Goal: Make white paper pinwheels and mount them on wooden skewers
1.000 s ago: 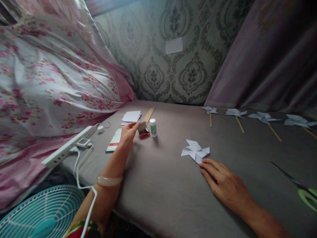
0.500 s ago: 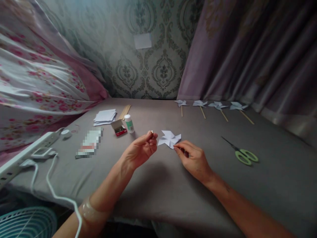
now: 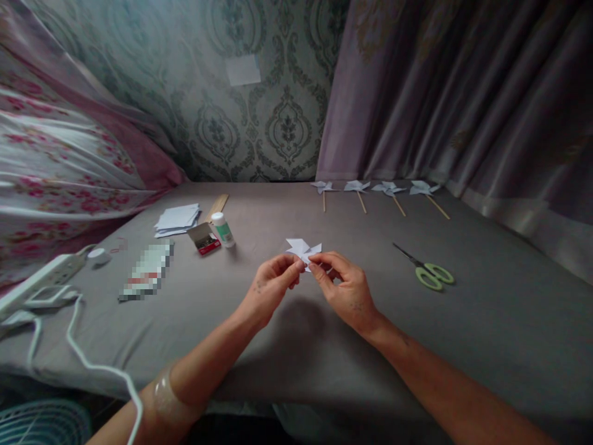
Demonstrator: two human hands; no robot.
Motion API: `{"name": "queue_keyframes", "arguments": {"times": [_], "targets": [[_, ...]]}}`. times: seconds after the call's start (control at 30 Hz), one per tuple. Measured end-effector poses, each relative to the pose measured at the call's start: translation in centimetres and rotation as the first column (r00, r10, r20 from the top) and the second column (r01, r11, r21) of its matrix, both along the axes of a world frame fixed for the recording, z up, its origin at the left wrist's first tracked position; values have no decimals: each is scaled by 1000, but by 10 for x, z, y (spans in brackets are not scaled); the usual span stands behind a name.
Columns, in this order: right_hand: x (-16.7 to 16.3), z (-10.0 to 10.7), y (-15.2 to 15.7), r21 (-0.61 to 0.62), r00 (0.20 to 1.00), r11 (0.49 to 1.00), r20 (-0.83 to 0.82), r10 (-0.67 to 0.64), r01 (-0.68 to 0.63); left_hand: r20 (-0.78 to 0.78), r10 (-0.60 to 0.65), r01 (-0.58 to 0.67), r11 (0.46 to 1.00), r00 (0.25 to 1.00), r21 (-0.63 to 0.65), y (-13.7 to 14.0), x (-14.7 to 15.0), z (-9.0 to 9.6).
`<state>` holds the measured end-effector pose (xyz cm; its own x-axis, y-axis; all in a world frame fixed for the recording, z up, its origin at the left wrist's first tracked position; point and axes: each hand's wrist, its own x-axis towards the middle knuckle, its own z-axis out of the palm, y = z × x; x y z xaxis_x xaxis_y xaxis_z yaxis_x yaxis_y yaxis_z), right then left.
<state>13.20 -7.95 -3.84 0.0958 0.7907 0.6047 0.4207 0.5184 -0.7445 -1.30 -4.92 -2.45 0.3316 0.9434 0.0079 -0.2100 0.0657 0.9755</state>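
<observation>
A white folded-paper pinwheel (image 3: 299, 244) is held up in front of me, above the grey-covered table. My right hand (image 3: 345, 287) pinches its near right edge between thumb and fingertips. My left hand (image 3: 277, 284) is closed at the near left side of the pinwheel, thumb against the curled fingers, almost touching the right fingertips. The small brass-coloured thumbtack that showed in the left fingertips a moment earlier is now hidden by them. Beyond the left hand stand a small open red box (image 3: 207, 247) with shiny bits inside and a white-capped green-labelled bottle (image 3: 223, 230).
Several pinwheels on sticks (image 3: 388, 189) lie along the back right. Green-handled scissors (image 3: 433, 276) rest at right. White paper sheets (image 3: 177, 219), wooden sticks (image 3: 217, 206) and a blurred-out packet (image 3: 147, 272) are at left, near a power strip (image 3: 46, 278) with white cables.
My left hand has turned over and come to the pinwheel, meeting the right fingertips. The brass-coloured thumbtack has gone out of sight. The whole view has shifted slightly right.
</observation>
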Motion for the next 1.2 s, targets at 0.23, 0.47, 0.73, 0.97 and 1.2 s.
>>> {"name": "queue_keyframes", "arguments": {"times": [0.23, 0.47, 0.73, 0.97, 1.2], "targets": [[0, -9, 5, -177, 999, 984, -28, 19, -24, -189, 76, -67, 996, 979, 56, -2, 6, -12], [-1, -15, 8, -333, 997, 941, -69, 42, -62, -238, 31, -44, 998, 971, -52, 0, 4, -19], [12, -25, 19, -360, 998, 933, -56, -42, 19, -500, 262, -177, 961, 825, 211, 30, -1, -11], [16, -34, 28, -434, 994, 900, -66, -86, 48, -833, 364, -90, 928, 417, 361, 77, 4, -11], [16, -32, 27, -360, 994, 928, -25, -105, 89, -935, 222, 27, 971, 277, 239, 85, 12, -14]]}}
